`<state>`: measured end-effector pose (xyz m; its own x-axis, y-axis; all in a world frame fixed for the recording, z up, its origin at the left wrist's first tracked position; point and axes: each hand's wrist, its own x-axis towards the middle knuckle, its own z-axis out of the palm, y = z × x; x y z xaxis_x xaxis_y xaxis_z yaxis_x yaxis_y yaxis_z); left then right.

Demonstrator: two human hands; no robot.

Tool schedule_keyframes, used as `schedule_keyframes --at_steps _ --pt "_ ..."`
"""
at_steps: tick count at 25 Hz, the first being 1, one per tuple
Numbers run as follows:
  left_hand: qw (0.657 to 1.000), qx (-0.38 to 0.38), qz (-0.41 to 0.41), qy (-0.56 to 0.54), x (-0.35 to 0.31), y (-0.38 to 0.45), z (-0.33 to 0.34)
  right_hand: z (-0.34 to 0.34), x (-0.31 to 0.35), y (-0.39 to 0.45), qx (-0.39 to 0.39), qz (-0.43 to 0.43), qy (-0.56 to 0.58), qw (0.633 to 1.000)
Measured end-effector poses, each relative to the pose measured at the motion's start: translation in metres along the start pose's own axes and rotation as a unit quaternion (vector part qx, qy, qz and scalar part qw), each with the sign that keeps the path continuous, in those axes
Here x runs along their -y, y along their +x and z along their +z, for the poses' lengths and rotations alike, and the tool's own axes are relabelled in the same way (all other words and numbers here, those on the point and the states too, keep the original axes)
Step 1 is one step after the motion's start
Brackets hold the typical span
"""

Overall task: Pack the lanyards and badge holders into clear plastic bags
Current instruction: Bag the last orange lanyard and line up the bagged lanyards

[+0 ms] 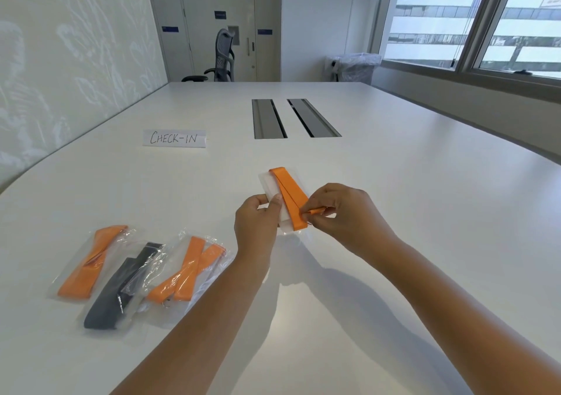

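Note:
A folded orange lanyard (290, 193) lies on top of a clear badge holder (270, 183), both held above the white table. My left hand (258, 221) grips the holder's left edge, thumb on top. My right hand (340, 212) pinches the lanyard's near end by its clip. At the near left lie three filled clear bags: one with an orange lanyard (91, 261), one with a dark grey lanyard (121, 288), one with an orange lanyard (185, 270). A clear plastic sheet seems to lie under my hands; I cannot tell if it is a bag.
A paper sign reading CHECK-IN (174, 138) lies at the far left of the table (394, 182). Two grey cable slots (296, 118) sit in the table's middle. An office chair (221, 58) and a lined bin (355, 67) stand beyond the far edge.

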<state>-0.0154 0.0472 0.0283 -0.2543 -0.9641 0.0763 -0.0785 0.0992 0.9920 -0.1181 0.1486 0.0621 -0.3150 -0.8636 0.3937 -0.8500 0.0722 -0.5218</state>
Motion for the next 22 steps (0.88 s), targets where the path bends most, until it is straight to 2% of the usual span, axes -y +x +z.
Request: schedule_keyframes --at_steps 3,7,11,14,19,22 --pt "1.000 0.003 0.014 -0.004 0.000 -0.001 -0.001 0.004 -0.003 0.001 -0.010 0.024 0.009 1.000" --pt "0.997 -0.008 0.069 0.039 0.001 -0.002 -0.001 0.007 -0.008 0.002 -0.041 0.110 0.075 0.990" --pt "0.990 -0.017 0.121 0.075 0.003 -0.005 0.001 0.007 -0.014 0.003 -0.026 0.169 0.086 0.981" --pt "0.987 0.007 0.135 0.091 0.004 -0.005 0.003 0.003 -0.019 0.006 -0.017 0.205 0.089 0.974" --pt "0.980 0.029 0.164 0.108 0.007 -0.007 0.003 0.003 -0.023 0.006 -0.003 0.226 0.111 0.968" --pt "0.976 0.045 0.178 0.120 0.008 -0.006 0.002 0.002 -0.024 0.006 0.040 0.248 0.122 0.960"
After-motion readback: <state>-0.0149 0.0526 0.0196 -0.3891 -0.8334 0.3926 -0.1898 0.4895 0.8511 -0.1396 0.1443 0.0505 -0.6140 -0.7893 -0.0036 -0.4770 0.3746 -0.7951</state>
